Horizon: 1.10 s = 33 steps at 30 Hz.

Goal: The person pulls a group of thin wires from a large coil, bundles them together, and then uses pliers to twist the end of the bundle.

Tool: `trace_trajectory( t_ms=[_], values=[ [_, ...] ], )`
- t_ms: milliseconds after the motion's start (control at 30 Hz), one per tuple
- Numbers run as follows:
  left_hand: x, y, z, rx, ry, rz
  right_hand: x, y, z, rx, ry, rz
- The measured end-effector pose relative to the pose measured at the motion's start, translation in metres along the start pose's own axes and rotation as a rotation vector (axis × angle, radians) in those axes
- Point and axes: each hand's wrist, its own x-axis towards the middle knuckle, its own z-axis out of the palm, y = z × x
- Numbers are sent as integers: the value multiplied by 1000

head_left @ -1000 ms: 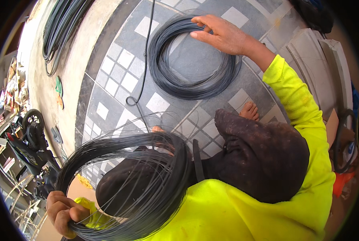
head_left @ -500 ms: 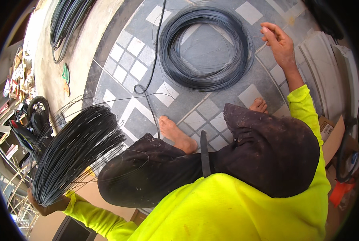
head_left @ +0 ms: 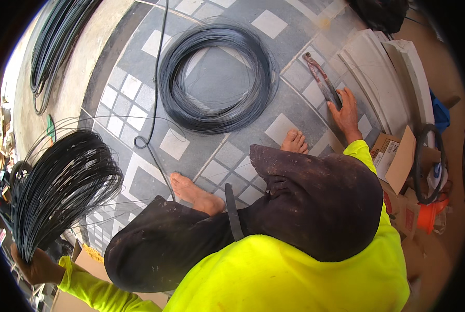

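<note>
In my left hand (head_left: pixel 37 268), at the lower left, I grip a thick bundle of thin black wire (head_left: pixel 61 182) by its lower end. The wires fan upward and arch over, with loose strands trailing to the right. My right hand (head_left: pixel 345 115) is at the dark handle ends of a pair of pincers (head_left: pixel 323 80) lying on the tiled floor. Its thumb and fingers are apart, one on each side of the handles; firm contact cannot be made out. A large coil of dark wire (head_left: pixel 173 93) lies flat on the floor ahead of me.
A black cable (head_left: pixel 156 78) with a small loop runs along the floor. Another dark coil (head_left: pixel 56 47) lies at the far left. On the right are pale slabs (head_left: pixel 370 73), an open cardboard box (head_left: pixel 399 161), a black ring (head_left: pixel 418 171) and an orange item (head_left: pixel 426 216).
My right hand has come down and nearer to my knee, onto the pincers' handles. The view has swung right, bringing the pincers into sight. My left hand still holds the wire bundle.
</note>
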Motion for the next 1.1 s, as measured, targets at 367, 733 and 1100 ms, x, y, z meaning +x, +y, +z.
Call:
trace_trajectory(
  t_ms=[367,733,1100],
  values=[
    [28,34,23,-122,-95,54,54,-29,3,-262,-310,34],
    [26,75,35,-196,-174,46,45,-20,-22,695,-485,282],
    [30,103,54,-221,-248,25,26,-118,-75,1687,-346,554]
  ],
)
